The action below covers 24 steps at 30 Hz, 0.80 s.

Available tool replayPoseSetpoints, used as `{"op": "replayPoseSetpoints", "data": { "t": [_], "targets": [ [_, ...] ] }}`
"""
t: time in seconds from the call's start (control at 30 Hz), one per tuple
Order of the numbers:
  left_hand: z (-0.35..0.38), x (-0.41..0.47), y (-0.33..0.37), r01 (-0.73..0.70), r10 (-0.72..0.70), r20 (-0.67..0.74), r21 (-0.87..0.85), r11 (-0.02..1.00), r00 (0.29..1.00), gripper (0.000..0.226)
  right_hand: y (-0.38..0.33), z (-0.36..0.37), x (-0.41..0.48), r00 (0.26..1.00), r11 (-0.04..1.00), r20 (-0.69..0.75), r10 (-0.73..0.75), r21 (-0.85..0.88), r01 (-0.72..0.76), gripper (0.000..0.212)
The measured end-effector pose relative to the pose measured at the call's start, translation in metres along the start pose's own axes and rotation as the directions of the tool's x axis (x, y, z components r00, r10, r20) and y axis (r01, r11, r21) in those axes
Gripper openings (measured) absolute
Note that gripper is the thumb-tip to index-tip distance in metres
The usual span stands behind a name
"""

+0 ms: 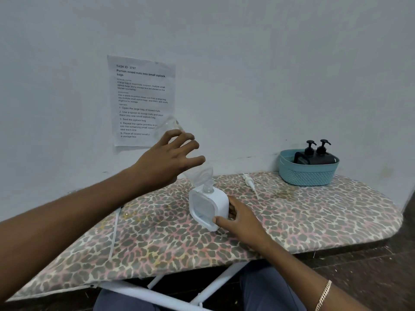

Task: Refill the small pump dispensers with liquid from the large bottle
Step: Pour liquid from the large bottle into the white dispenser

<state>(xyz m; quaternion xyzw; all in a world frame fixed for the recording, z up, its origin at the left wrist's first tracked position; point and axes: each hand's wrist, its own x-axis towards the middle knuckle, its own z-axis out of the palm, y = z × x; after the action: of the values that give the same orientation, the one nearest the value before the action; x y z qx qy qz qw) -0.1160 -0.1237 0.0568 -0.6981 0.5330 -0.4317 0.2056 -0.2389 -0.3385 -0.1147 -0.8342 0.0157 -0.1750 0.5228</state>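
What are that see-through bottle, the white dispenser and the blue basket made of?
Bottle: probably thin glossy plastic; the wall shows through it. White dispenser: seemingly hard, smooth plastic, with a translucent front panel. Basket: likely moulded matte plastic, given its perforated weave pattern.

**Blurred, Covered, Out of Sight**

The clear large bottle [198, 176] is blurred at frame centre, its middle hidden behind the left hand [166, 158]. It also blots the last lines on the paper [141, 97]. The right hand [241, 218] has fingers out of sight behind the white dispenser [208, 205]. The basket [307, 176] wall hides the lower halves of the black dispensers [314, 158].
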Motion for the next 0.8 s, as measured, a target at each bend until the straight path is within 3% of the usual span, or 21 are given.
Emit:
{"op": "replayPoseSetpoints", "data": {
  "t": [0.23,0.5,0.63,0.8],
  "targets": [
    [0.025,-0.03,0.019,0.302,-0.305,0.01,-0.158,0.94,0.952,0.083,0.001,0.0,0.0,1.0,1.0,-0.004,0.002,0.007,-0.002,0.063],
    [0.047,-0.061,0.05,0.566,-0.565,0.132,-0.392,0.725,0.815,0.084,0.003,0.001,0.001,1.0,1.0,0.002,0.004,0.022,-0.004,0.061],
    [0.057,-0.067,0.055,0.69,-0.696,0.23,-0.522,0.502,0.68,0.074,0.004,0.001,0.002,1.0,1.0,0.003,0.002,0.023,-0.002,0.064],
    [0.06,-0.07,0.053,0.663,-0.783,0.395,-0.748,0.03,0.481,0.069,0.006,0.001,0.003,1.0,1.0,0.001,0.001,0.016,-0.001,0.064]
  ]
}}
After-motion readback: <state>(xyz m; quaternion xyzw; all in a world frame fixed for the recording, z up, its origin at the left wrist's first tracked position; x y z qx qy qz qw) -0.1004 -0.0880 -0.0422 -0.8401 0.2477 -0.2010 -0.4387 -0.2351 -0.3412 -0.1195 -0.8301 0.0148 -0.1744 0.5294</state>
